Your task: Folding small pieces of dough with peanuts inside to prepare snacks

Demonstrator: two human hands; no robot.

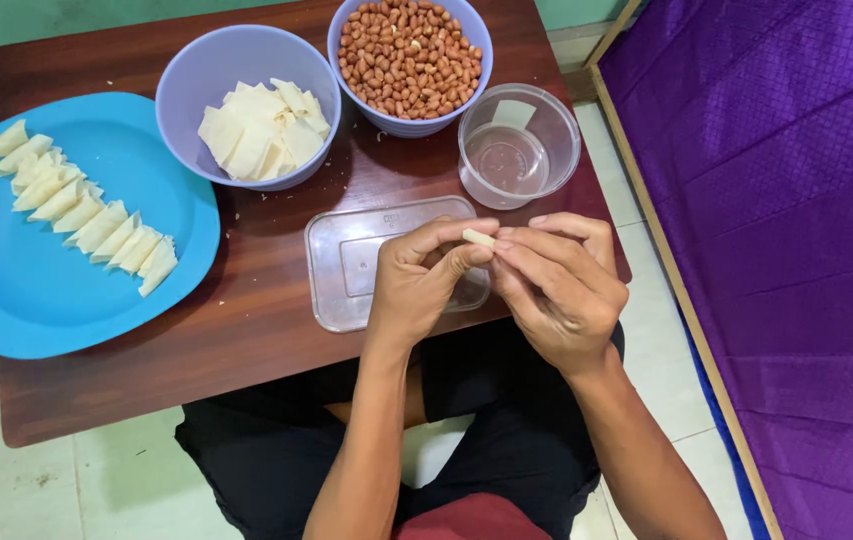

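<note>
While both hands, left (424,275) and right (554,285), grip one wrapper (478,238), folded cones (81,215) fill the plate (6,290) at nine o'clock; many flat wrappers (261,130) wait.

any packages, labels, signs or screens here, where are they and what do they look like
No signs or screens; only plain containers.
Clear plastic lid: flat on the table under the hands, rectangular, faint embossed mark.
Clear round tub: right of the bowls, with a pale square patch on its wall.
Two lilac bowls: pastry squares, peanuts.
Blue plate: far left, folded pieces.
</note>
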